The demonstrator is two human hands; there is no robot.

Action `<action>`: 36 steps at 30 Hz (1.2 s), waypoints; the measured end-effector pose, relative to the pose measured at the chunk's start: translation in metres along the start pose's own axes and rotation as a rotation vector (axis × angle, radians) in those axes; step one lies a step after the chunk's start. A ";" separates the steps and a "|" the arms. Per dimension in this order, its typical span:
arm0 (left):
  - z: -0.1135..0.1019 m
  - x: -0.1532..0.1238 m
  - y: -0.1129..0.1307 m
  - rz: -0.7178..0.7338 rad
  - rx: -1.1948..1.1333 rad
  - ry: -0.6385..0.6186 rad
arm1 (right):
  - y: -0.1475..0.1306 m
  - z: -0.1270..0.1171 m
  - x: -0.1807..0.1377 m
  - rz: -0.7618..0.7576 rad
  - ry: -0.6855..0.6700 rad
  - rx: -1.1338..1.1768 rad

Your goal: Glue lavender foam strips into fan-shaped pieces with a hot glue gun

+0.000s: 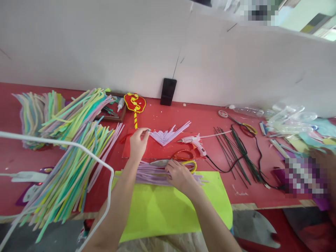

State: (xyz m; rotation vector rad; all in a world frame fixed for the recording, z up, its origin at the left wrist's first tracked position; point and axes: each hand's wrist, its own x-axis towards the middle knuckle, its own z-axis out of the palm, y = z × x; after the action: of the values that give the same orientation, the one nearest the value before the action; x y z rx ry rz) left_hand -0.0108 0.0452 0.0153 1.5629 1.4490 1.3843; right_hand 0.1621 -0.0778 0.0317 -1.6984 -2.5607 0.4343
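My left hand point(139, 141) is raised by the left end of a V-shaped piece of lavender pipe cleaners point(164, 137). Its thumb and fingertips pinch together; what they hold is too small to make out. That piece lies on a red sheet point(139, 152). Lower down, my right hand point(180, 174) curls its fingers onto a bundle of loose lavender pipe cleaners point(151, 174), which rests across a yellow-green board point(168, 210). Scissors with red and yellow handles point(183, 154) lie just above the right hand. A pink-white glue gun point(195, 142) sits right of the V-shaped piece.
Piles of pastel pipe cleaners point(76, 164) cover the left side. A white frame point(111, 182) crosses in front. At the back are a phone point(168, 91) and a red-yellow ornament point(134, 103). Dark green stems point(236, 154) and plastic bottles point(248, 111) lie right, beside another person's hand point(321, 159).
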 end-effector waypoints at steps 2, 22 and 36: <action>0.000 0.002 -0.002 -0.050 -0.088 0.018 | -0.004 -0.004 0.003 0.028 -0.035 -0.025; 0.009 -0.006 0.000 -0.095 -0.147 0.118 | 0.076 -0.025 0.047 0.144 -0.204 1.166; 0.025 -0.034 0.024 0.461 0.530 -0.281 | 0.061 -0.016 0.051 0.143 0.177 1.191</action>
State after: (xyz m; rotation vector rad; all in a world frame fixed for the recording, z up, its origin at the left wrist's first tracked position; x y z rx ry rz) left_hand 0.0252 0.0130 0.0205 2.4412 1.3990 0.9826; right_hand 0.1993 -0.0056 0.0257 -1.2913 -1.4328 1.3593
